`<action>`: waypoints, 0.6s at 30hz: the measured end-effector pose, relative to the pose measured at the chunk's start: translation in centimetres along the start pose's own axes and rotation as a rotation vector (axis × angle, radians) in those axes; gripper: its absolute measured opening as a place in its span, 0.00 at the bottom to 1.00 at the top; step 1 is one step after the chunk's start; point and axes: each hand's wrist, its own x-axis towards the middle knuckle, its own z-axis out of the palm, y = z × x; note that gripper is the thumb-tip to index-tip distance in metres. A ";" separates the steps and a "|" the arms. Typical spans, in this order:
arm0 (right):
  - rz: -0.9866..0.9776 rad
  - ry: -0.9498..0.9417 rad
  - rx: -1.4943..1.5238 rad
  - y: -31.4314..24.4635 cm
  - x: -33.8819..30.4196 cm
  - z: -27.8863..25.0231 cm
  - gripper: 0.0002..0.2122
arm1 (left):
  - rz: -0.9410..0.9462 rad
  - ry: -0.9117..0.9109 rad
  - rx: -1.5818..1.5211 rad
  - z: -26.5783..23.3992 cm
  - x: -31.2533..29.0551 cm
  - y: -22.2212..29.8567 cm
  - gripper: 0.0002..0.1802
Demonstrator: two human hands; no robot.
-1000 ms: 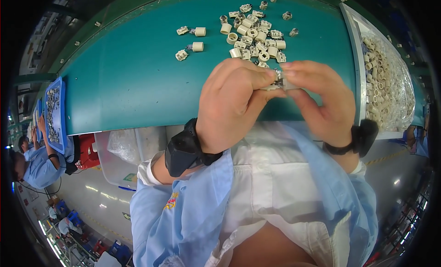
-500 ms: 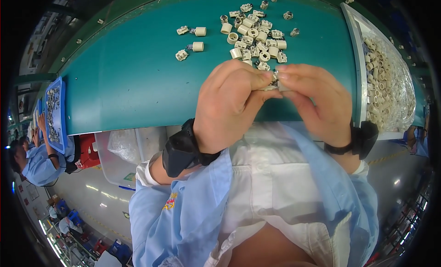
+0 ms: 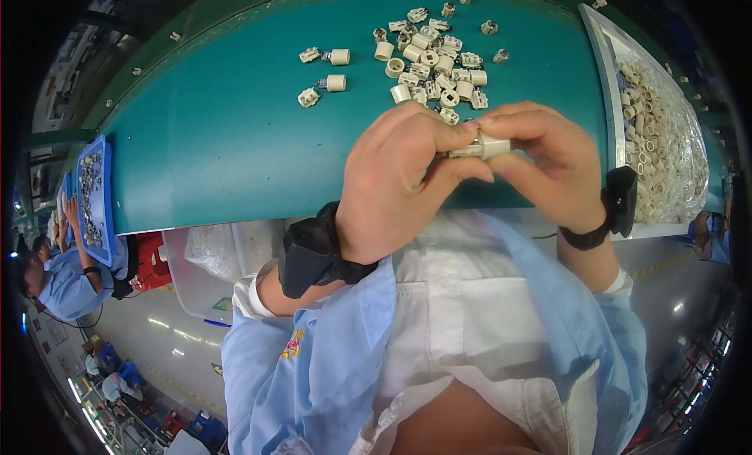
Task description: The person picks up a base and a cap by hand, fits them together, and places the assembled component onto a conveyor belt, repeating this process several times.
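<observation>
Just above the near edge of the green work surface, both hands meet around small cream plastic parts. My left hand (image 3: 395, 177) pinches a flat cream insert (image 3: 464, 152) between thumb and fingertips. My right hand (image 3: 554, 164) grips a short cream cylindrical sleeve (image 3: 495, 147). The insert's end meets the sleeve's open end; fingertips hide how far it sits inside. Beyond the hands lies a loose pile of similar sleeves and inserts, among them one sleeve (image 3: 395, 67) standing with its opening up. Two sleeve-and-insert sets, one with this sleeve (image 3: 336, 83), lie left of the pile.
A metal-edged tray (image 3: 619, 153) with a plastic bag of many cream rings (image 3: 648, 146) stands at the right. On the far left is a blue tray (image 3: 107, 200) of small metal parts, with another person's hand (image 3: 72, 211) beside it. A clear bin (image 3: 184, 275) sits below the table edge.
The insert and sleeve have turned and come into clearer view between my fingers, lined up end to end. My right hand has shifted slightly, its fingers now around the sleeve.
</observation>
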 end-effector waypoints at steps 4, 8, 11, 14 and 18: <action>0.012 0.068 0.419 0.2 0.4 -0.2 0.12 | 0.052 0.015 0.025 0.4 1.1 0.6 0.12; -0.008 0.105 0.411 -0.5 0.8 -0.6 0.13 | 0.050 0.073 -0.041 0.9 1.8 1.2 0.12; -0.026 0.185 0.410 -1.0 1.0 -0.3 0.13 | -0.207 0.201 -0.471 2.2 2.1 1.4 0.19; -0.093 0.197 0.221 -1.4 1.4 -0.6 0.12 | -0.286 0.193 -0.881 1.9 3.0 0.9 0.27; -0.174 0.118 -0.035 -2.1 2.9 -2.6 0.11 | -0.342 0.058 -0.952 1.2 5.4 0.2 0.28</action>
